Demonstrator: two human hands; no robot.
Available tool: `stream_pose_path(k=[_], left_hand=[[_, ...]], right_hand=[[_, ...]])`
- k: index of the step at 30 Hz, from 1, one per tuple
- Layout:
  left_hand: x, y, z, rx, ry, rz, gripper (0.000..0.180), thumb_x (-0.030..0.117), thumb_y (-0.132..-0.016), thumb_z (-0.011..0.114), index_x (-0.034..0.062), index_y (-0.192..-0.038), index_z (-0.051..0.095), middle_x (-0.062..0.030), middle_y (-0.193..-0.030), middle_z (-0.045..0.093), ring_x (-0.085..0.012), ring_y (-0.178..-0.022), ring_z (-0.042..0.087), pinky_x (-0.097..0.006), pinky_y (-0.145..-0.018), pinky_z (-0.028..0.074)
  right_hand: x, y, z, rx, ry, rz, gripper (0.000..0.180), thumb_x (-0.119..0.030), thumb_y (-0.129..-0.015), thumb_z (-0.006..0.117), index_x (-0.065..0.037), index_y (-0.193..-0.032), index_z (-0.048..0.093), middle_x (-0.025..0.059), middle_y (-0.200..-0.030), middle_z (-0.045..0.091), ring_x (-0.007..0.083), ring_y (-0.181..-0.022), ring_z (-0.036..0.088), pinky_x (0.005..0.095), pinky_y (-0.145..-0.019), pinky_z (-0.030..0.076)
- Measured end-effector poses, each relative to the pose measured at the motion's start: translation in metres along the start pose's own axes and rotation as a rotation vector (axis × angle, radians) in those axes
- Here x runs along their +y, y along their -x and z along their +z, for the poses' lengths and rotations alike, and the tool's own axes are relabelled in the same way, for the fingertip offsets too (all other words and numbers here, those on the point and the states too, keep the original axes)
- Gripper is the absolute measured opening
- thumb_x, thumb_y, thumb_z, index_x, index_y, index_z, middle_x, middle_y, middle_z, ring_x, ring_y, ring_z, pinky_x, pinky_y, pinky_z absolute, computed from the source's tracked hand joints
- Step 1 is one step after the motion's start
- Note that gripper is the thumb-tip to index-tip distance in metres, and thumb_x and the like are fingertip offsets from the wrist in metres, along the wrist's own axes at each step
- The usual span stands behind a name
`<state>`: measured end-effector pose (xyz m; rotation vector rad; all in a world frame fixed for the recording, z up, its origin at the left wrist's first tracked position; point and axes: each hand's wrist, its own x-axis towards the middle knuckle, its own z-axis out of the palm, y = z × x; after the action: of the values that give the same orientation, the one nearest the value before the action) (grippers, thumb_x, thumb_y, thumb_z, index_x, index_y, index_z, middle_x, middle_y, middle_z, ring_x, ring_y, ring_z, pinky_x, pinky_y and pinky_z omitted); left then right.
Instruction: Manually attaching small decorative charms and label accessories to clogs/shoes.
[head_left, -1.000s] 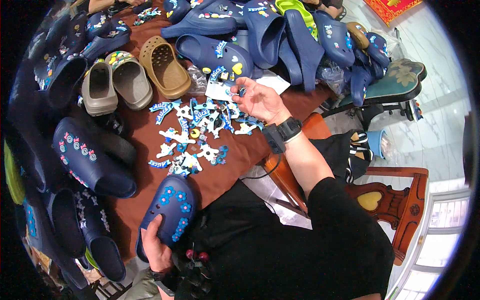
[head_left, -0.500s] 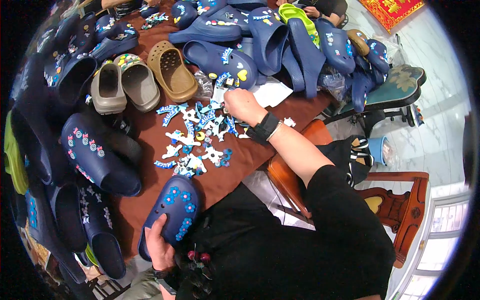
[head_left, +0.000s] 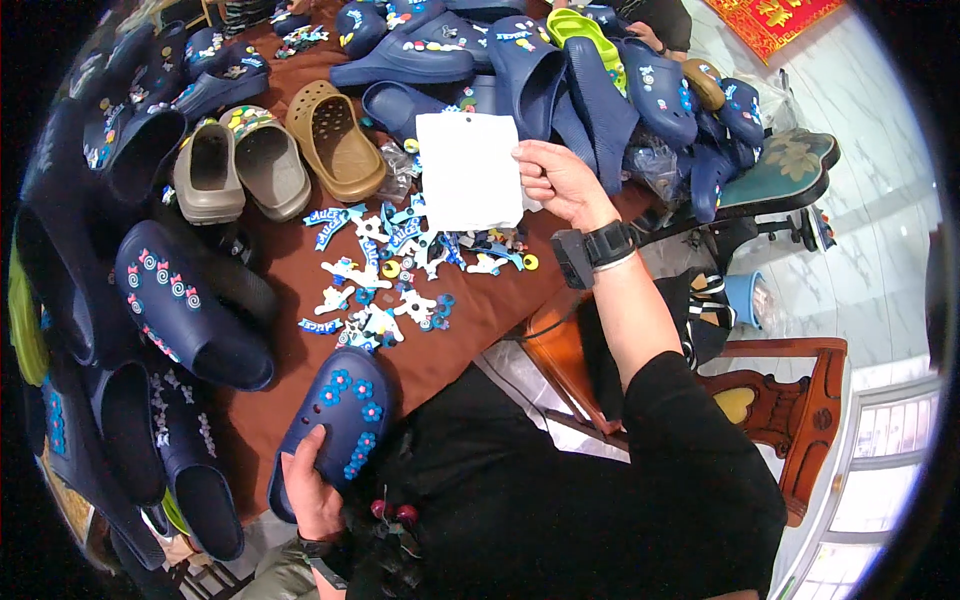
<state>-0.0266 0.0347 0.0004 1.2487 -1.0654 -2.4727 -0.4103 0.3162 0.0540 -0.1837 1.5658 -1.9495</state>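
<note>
My left hand grips a navy clog near the table's front edge, thumb on top of it. Blue flower charms with pink centres run along the clog's upper, and a few bare holes show. Held up over the table is a white sheet of paper, pinched at its right edge by my right hand. Below the paper lies a loose heap of shoe charms in blue, white and yellow. The paper covers part of the navy clogs behind it.
Brown-grey clogs and a tan clog stand beyond the charms. Navy clogs crowd the left side and the far edge. A wooden chair and a green-topped stool are at the right. Another person's hand shows at the far side.
My right hand has picked up the white paper from the table and lifted it, moving right. The left hand stays on the clog, almost unmoved.
</note>
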Motion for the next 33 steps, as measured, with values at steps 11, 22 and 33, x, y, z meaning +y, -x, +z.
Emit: stream_pose_path(k=[11, 22, 33], left_hand=[[0.001, 0.005, 0.004, 0.034, -0.024, -0.003, 0.036, 0.007, -0.084, 0.066, -0.0041, -0.116, 0.054, -0.0147, -0.109, 0.064, -0.0258, -0.097, 0.064, -0.039, -0.087, 0.053], [0.004, 0.002, 0.004, 0.0, -0.079, 0.013, 0.039, 0.012, -0.083, 0.065, -0.0054, -0.116, 0.054, -0.0166, -0.109, 0.064, -0.027, -0.097, 0.064, -0.039, -0.089, 0.051], [0.004, 0.0, 0.002, -0.02, -0.029, -0.054, 0.041, 0.012, -0.084, 0.065, -0.0062, -0.119, 0.053, -0.0193, -0.111, 0.063, -0.0301, -0.097, 0.065, -0.041, -0.088, 0.053]], right_hand=[[-0.023, 0.041, 0.004, 0.358, 0.435, -0.602, 0.011, -0.014, -0.095, 0.06, -0.004, -0.099, 0.061, 0.0016, -0.072, 0.062, 0.0038, -0.058, 0.05, 0.0185, -0.051, 0.039], [0.005, 0.117, -0.067, 0.759, 1.131, -0.706, 0.014, -0.006, -0.089, 0.061, -0.003, -0.101, 0.068, 0.0084, -0.089, 0.071, 0.0137, -0.076, 0.066, 0.0264, -0.07, 0.05], [0.085, 0.172, -0.122, 1.002, 1.294, -0.422, 0.013, -0.014, -0.086, 0.065, -0.004, -0.093, 0.07, 0.0148, -0.082, 0.07, 0.0269, -0.076, 0.07, 0.0323, -0.068, 0.053]])
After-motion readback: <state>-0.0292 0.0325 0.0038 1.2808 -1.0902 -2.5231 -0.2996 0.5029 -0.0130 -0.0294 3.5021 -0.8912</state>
